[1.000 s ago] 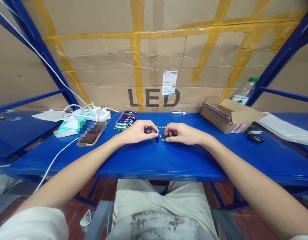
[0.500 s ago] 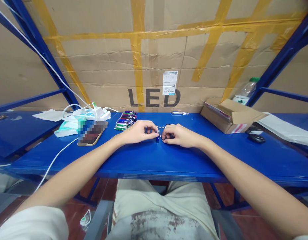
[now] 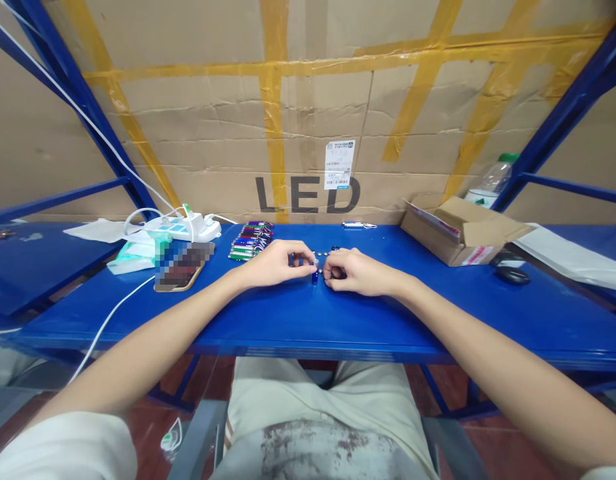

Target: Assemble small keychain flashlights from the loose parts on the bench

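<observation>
**Right hand closes in on the blue torch**

Your right hand (image 3: 357,273) has slid left since a second ago. It now sits just beside the small blue torch (image 3: 315,277), where earlier a clear gap lay between them. Your left hand (image 3: 275,264) has stayed where it was.

That left hand is curled, with thumb and forefinger pinched on the top end of the small blue torch, which stands upright on the blue surface (image 3: 308,320) between your two hands. Your right hand is curled too, its fingertips drawn together close to the torch. They may be pinching one of the button cells (image 3: 324,255), but the piece is too small to be sure. More of those cells lie loose on the surface just behind your hands.

A stack of keychain torches (image 3: 251,241) lies behind your left hand, near the back edge. Further left are a white power strip (image 3: 185,229) and a phone (image 3: 181,269), both well apart from your hands. On your right, an open cardboard box (image 3: 463,231) sits against the back wall with a plastic bottle (image 3: 491,179) behind it. A black mouse (image 3: 511,275) rests beside the box.
</observation>
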Tool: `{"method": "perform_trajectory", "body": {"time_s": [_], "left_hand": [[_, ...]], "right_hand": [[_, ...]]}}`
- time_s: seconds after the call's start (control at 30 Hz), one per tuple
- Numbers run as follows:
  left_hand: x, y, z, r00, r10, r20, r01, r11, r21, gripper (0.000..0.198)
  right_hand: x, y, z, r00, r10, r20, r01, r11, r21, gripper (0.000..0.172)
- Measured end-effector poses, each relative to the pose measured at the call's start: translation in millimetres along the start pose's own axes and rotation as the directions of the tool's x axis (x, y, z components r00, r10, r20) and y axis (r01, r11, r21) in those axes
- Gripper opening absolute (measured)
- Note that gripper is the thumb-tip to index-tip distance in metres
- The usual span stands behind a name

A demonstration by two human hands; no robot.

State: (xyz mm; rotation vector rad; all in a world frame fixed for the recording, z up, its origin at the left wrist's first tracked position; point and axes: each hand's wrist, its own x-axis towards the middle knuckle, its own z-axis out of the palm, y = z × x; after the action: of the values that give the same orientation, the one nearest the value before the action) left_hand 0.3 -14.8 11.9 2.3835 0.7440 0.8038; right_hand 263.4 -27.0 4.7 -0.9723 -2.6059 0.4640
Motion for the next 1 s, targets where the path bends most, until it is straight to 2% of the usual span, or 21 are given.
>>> {"method": "perform_trajectory", "body": {"time_s": [0.17,0.27,0.4,0.5,0.7,1.0], "left_hand": [[0.0,-0.5,-0.2,1.000,-0.008,0.008,0.008,1.000,-0.001,0.022],[-0.2,-1.6,0.4,1.000,-0.019,0.009,0.019,1.000,-0.012,0.025],[-0.3,-3.2,2.1,1.000,-0.030,0.009,0.030,0.999,-0.025,0.027],[-0.3,-3.9,3.8,0.999,-0.036,-0.001,0.036,0.999,-0.030,0.028],[-0.4,-5.2,6.0,0.999,-0.043,0.001,0.043,0.999,-0.032,0.030],[-0.5,-3.7,5.0,0.999,-0.046,-0.003,0.046,0.999,-0.027,0.030]], "right_hand": [[-0.2,2.0,-2.2,0.999,0.011,-0.035,-0.012,1.000,-0.023,0.004],[-0.6,5.0,-4.5,0.991,0.011,-0.135,-0.016,0.999,-0.036,0.003],[-1.5,5.8,-8.1,0.955,-0.012,-0.297,0.011,1.000,-0.003,0.004],[-1.9,3.3,-9.9,0.933,-0.033,-0.360,0.056,0.997,0.054,0.005],[-1.8,-1.5,-6.9,0.939,-0.046,-0.342,0.082,0.992,0.091,0.006],[-1.0,-2.4,-5.1,0.972,-0.027,-0.232,0.046,0.996,0.076,0.005]]}}
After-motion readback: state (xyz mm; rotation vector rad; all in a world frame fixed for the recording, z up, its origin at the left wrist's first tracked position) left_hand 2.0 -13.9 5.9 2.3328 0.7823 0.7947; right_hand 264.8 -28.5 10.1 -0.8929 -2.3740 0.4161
